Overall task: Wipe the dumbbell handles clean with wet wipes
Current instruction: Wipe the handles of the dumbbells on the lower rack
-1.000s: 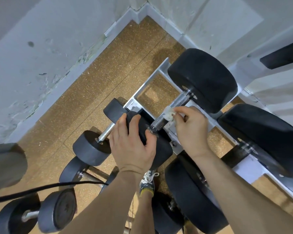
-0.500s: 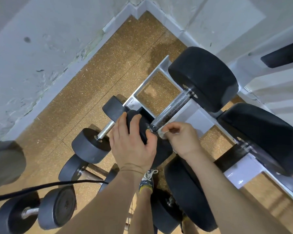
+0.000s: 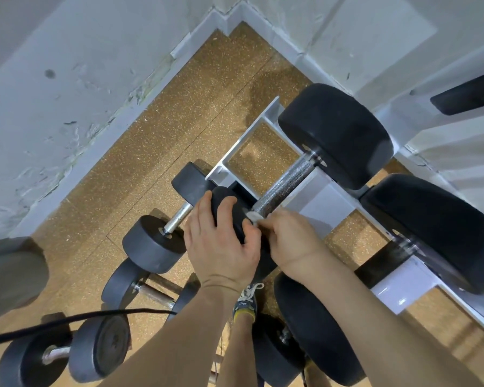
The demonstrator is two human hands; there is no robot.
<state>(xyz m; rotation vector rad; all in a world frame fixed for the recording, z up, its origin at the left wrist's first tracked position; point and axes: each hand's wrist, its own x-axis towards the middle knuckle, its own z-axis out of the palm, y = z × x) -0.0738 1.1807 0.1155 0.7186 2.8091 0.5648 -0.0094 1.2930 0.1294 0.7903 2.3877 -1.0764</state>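
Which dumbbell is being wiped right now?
The black dumbbell at the rack end nearest the corner: left hand holds its near head, right hand pinches a wipe on its handle.

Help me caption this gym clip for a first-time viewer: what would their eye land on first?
First, the two hands in the centre: the left hand grips the near black head of a big dumbbell on the white rack, while the right hand pinches a wet wipe at the near end of its knurled handle. Smaller grey dumbbells lie on the floor to the left.
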